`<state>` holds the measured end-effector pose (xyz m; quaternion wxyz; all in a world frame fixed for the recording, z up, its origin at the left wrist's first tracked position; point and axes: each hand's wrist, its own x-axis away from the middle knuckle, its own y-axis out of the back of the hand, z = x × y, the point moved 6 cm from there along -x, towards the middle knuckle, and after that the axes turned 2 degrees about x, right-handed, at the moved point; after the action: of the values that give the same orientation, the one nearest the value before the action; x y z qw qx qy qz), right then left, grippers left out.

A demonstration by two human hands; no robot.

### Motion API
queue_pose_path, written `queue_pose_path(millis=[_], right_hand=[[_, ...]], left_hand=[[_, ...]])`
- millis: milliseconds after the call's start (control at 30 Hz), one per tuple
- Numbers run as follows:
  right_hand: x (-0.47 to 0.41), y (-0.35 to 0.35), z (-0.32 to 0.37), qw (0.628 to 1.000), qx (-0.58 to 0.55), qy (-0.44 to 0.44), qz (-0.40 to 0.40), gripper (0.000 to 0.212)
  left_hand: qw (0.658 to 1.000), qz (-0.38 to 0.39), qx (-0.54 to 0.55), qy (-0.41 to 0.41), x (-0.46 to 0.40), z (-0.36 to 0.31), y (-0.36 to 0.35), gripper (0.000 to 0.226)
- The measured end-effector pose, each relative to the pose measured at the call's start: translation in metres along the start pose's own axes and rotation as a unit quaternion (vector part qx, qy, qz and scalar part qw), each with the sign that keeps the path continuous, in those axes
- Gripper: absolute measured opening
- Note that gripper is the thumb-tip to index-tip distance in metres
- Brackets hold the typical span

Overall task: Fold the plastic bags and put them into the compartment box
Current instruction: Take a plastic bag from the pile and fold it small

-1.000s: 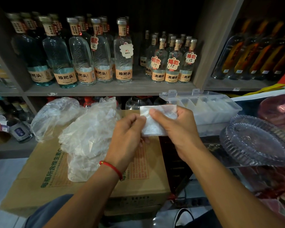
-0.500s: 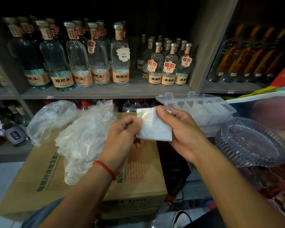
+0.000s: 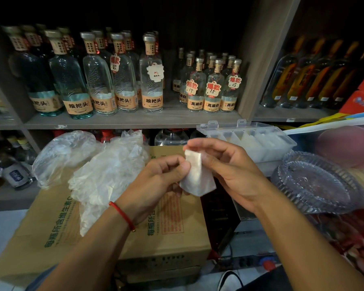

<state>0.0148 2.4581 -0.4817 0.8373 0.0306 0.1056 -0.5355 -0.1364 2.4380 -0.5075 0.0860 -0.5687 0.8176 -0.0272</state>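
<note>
Shelf unit [image 3: 135,122] fills the back, w/ 2 levels visible. Upper level: approx. 5 large clear bottles [image 3: 151,80] in the front row (more behind, can't count them) & 3 small bottles [image 3: 213,89] in front w/ red price tags, more behind. Right bay: a row of tilted dark bottles [image 3: 303,80], at least 5.

Below: 1 cardboard box [image 3: 172,223], printed w/ green & red text. On it, a heap of loose plastic bags [image 3: 105,175], crumpled & translucent (can't count; at least 2 lumps), left of the hands.

Right side: 1 ribbed clear dish [image 3: 315,181], and behind it 1 compartment box [image 3: 250,139], clear plastic, lid open w/ 2 clasps showing; several of its cells hold folded white bags, no. unclear.

2 hands meet over the cardboard box. Left hand [image 3: 160,181], w/ 1 red string bracelet [image 3: 122,215] at the wrist, fingers curled, pinching the left edge of 1 folded bag [image 3: 198,179]. Right hand [image 3: 227,171] curled too, thumb & fingertips gripping the bag's top right edge. The bag is a small white packet, held in the air just in front of the compartment box, not touching it.
</note>
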Motion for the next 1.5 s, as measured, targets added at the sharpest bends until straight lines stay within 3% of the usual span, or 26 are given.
queue_pose_path(millis=[167, 300, 400, 467, 533, 667, 900, 1000, 1100, 1167, 1333, 1500], right_hand=[[0.004, -0.013, 0.004, 0.997, -0.051, -0.017, 0.064, 0.033], [0.002, -0.008, 0.002, 0.997, -0.069, -0.029, 0.000, 0.030], [0.000, -0.002, 0.001, 0.995, -0.073, -0.012, -0.066, 0.024], [0.000, 0.002, 0.000, 0.993, -0.056, -0.003, -0.104, 0.021], [-0.001, 0.001, -0.003, 0.992, -0.048, -0.002, -0.113, 0.021], [-0.001, -0.001, -0.007, 0.994, -0.004, 0.005, -0.114, 0.025], [0.004, -0.005, -0.005, 0.971, 0.239, 0.000, -0.030, 0.021], [0.004, -0.003, -0.006, 0.960, 0.270, 0.018, -0.074, 0.009], [0.004, 0.004, -0.005, 0.961, 0.230, 0.036, -0.148, 0.010], [0.004, 0.002, -0.006, 0.960, 0.197, 0.043, -0.193, 0.011], [0.004, -0.015, -0.016, 0.954, 0.162, 0.038, -0.249, 0.015], [-0.002, -0.018, -0.017, 0.959, 0.204, -0.006, -0.199, 0.025]], left_hand=[[0.999, 0.031, 0.025, 0.023, 0.000, 0.005, -0.004, 0.032], [0.998, 0.011, 0.049, 0.043, 0.001, 0.008, -0.003, 0.025], [0.993, -0.019, 0.084, 0.086, -0.001, 0.014, -0.005, 0.049], [0.994, 0.012, 0.079, 0.079, -0.001, 0.015, -0.011, 0.057], [0.997, 0.031, 0.039, 0.060, 0.001, 0.017, -0.019, 0.048], [0.995, -0.029, 0.022, 0.088, 0.000, 0.028, -0.023, 0.017], [0.984, 0.026, 0.037, 0.171, 0.003, 0.033, -0.020, 0.011], [0.981, 0.024, 0.039, 0.189, 0.005, 0.033, -0.015, 0.011], [0.985, 0.006, 0.073, 0.156, 0.003, 0.026, -0.015, 0.037], [0.988, -0.046, 0.098, 0.111, -0.002, 0.025, -0.016, 0.052], [0.971, -0.239, 0.000, -0.031, -0.002, 0.025, -0.011, 0.043], [0.958, -0.265, -0.087, -0.073, 0.002, 0.019, 0.001, 0.036]])
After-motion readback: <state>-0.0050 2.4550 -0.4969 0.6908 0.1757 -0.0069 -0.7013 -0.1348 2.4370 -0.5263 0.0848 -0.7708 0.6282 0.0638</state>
